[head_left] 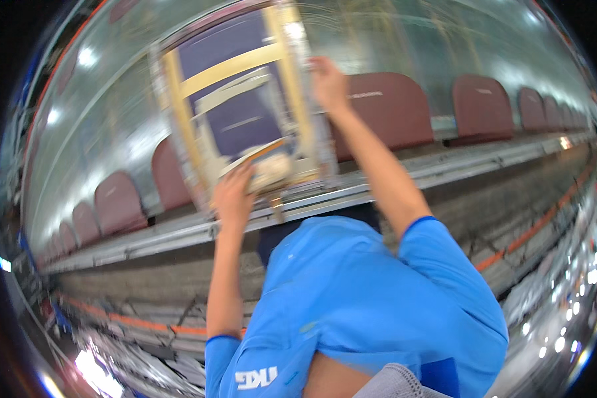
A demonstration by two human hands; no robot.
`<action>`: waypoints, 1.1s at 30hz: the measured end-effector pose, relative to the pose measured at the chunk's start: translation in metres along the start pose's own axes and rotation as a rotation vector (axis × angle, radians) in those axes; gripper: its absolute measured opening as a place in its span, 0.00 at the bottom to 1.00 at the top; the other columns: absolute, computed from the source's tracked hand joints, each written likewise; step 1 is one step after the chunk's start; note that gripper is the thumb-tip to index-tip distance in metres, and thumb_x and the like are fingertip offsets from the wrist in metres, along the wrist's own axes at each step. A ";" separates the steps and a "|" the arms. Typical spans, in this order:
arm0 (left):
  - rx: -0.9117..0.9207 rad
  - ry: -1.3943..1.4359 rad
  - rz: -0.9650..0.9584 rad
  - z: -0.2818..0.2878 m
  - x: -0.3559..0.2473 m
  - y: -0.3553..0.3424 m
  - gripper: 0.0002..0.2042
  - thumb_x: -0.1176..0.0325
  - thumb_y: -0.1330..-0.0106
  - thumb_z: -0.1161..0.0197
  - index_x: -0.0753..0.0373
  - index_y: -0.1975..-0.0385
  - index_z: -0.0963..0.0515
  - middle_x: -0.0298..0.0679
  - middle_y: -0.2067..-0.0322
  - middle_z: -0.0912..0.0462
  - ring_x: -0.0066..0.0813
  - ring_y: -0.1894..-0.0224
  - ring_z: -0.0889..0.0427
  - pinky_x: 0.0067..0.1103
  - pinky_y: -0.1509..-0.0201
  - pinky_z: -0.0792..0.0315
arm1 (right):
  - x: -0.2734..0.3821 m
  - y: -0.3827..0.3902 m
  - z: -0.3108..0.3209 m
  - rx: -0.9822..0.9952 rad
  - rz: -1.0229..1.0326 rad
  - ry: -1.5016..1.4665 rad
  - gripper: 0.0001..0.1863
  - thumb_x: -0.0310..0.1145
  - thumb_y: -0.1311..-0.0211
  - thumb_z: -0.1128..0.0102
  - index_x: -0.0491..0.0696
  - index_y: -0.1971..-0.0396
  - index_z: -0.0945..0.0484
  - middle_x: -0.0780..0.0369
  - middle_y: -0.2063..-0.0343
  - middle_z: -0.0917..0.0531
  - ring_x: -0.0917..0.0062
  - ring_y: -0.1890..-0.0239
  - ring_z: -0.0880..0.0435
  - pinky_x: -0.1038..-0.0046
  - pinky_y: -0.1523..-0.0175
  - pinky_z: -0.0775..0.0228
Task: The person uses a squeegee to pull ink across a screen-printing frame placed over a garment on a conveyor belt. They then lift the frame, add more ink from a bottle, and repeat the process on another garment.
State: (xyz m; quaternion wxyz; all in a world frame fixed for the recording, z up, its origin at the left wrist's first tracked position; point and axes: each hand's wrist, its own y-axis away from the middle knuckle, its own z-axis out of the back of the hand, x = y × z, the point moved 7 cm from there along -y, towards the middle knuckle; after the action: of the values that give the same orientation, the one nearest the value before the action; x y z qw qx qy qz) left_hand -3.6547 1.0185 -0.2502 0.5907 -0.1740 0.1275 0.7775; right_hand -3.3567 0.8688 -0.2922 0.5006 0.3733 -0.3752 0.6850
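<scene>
A screen-printing frame [170, 73] is tilted up over the long table in front of me, its mesh dark purple with yellowish tape bands around it. My right hand [328, 83] is closed on the frame's right side, toward the far end. Near the frame's lower end, my left hand [234, 197] has its fingers wrapped over a squeegee [262, 159] with a pale, wood-edged bar. The squeegee lies against the lower part of the frame. Motion blur softens both hands and the frame.
Maroon rounded fabric pieces [391, 109] lie in a row along the greenish, shiny table [431, 40], left and right of the frame. A metal rail [438, 166] runs along the table's near edge. Below it runs an orange line [530, 232].
</scene>
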 end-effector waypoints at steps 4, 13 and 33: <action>0.036 -0.028 0.015 0.051 0.035 0.018 0.30 0.80 0.51 0.37 0.53 0.43 0.21 0.31 0.41 0.21 0.37 0.39 0.24 0.33 0.40 0.31 | 0.055 0.016 -0.038 -0.059 0.010 -0.148 0.10 0.35 0.30 0.45 0.46 0.58 0.18 0.51 0.72 0.16 0.63 0.72 0.16 0.65 0.64 0.28; 0.021 -0.012 0.031 0.062 0.039 0.033 0.31 0.83 0.50 0.40 0.54 0.41 0.21 0.31 0.40 0.21 0.37 0.38 0.25 0.31 0.39 0.34 | 0.058 0.031 -0.046 -0.020 -0.142 -0.203 0.08 0.31 0.31 0.45 0.44 0.59 0.19 0.53 0.84 0.24 0.72 0.83 0.27 0.67 0.73 0.36; -0.009 0.035 -0.035 0.093 0.091 -0.152 0.24 0.80 0.48 0.40 0.48 0.51 0.16 0.36 0.56 0.13 0.40 0.54 0.16 0.33 0.54 0.23 | 0.036 0.020 -0.045 0.048 -0.157 0.042 0.13 0.40 0.30 0.41 0.49 0.55 0.17 0.67 0.83 0.28 0.83 0.79 0.33 0.74 0.70 0.39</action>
State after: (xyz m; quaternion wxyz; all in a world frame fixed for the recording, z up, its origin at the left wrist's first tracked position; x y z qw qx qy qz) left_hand -3.5418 1.1767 -0.2036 0.6011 -0.1925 0.1315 0.7644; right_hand -3.3896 0.9191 -0.2831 0.5516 0.3990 -0.3175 0.6601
